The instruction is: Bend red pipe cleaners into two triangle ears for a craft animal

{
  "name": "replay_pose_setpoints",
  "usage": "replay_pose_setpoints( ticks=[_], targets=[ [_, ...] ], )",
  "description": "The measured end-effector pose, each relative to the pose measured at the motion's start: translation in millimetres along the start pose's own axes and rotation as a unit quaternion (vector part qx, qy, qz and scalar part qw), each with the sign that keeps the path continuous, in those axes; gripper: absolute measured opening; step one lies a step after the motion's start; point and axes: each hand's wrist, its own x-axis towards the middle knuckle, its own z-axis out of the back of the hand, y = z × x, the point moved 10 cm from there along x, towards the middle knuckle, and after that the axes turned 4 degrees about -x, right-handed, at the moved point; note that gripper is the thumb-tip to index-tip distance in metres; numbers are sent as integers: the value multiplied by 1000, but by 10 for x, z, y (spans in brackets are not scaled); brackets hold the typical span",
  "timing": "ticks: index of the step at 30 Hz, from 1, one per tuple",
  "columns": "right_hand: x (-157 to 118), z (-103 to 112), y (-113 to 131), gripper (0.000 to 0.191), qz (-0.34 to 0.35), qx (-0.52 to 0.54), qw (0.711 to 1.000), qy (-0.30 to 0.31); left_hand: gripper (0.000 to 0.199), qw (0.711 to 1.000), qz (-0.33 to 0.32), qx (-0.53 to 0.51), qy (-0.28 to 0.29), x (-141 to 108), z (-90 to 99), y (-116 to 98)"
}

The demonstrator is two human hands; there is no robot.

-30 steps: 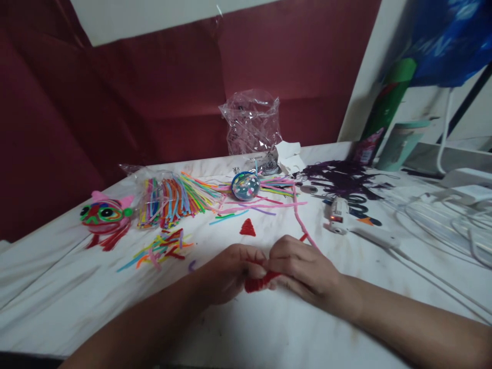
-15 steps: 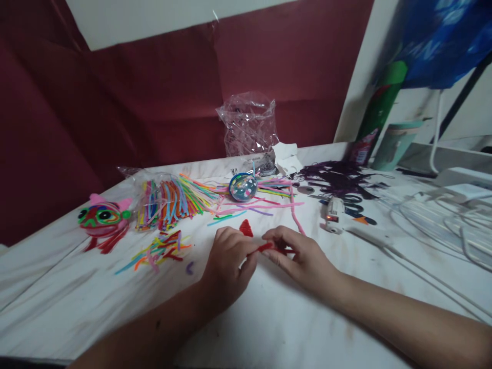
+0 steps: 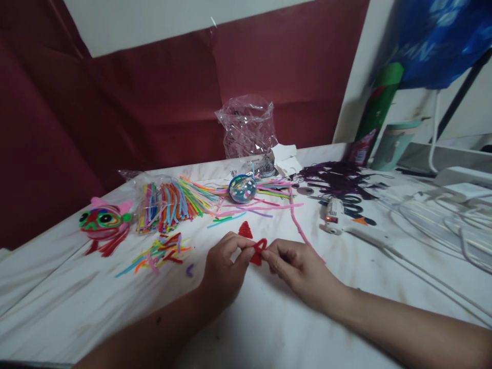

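Observation:
Between my two hands is a red pipe cleaner (image 3: 261,243), bent into a small loop. My left hand (image 3: 227,261) pinches its left side between thumb and fingers. On its other side, my right hand (image 3: 300,264) grips it with thumb and fingertips. Just beyond my fingers a coiled red triangle (image 3: 245,230) lies on the white table (image 3: 246,333). Another red piece (image 3: 256,258) shows right below the loop, partly hidden by my fingers. A clear ball with coloured bits (image 3: 243,189) sits farther back.
A pink animal figure (image 3: 103,224), bagged pipe cleaners (image 3: 169,203) and cut pieces (image 3: 159,252) are at left. A long pink pipe cleaner (image 3: 298,225) lies behind my right hand. At right are a glue gun (image 3: 334,216), scissors (image 3: 351,206), purple strands (image 3: 334,177), a cup (image 3: 395,146) and cables (image 3: 426,274).
The red pipe cleaner has turned up into a visible loop, and the red piece below it now shows. My right hand has shifted slightly down, its fingertips closer to my left hand.

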Motion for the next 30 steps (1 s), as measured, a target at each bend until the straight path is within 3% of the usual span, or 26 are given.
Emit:
replay_pose_setpoints(
  ticks=[3, 11, 15, 23, 30],
  targets=[
    [-1, 36, 25, 30, 19, -37, 999, -20, 10, 998, 33, -49, 16, -11, -43, 93],
    [-21, 31, 109, 28, 65, -102, 992, -29, 12, 996, 34, -77, 26, -20, -59, 68],
    [-26, 49, 131, 27, 73, -116, 990, -36, 9, 990, 83, -106, 32, -29, -79, 168],
    [-11, 79, 123, 25, 88, -146, 984, -55, 7, 988, 107, -107, 30, 13, -84, 232],
    [-53, 30, 205, 22, 145, -208, 966, -56, 7, 984, 127, -120, 37, -22, -107, 274]
  ],
)
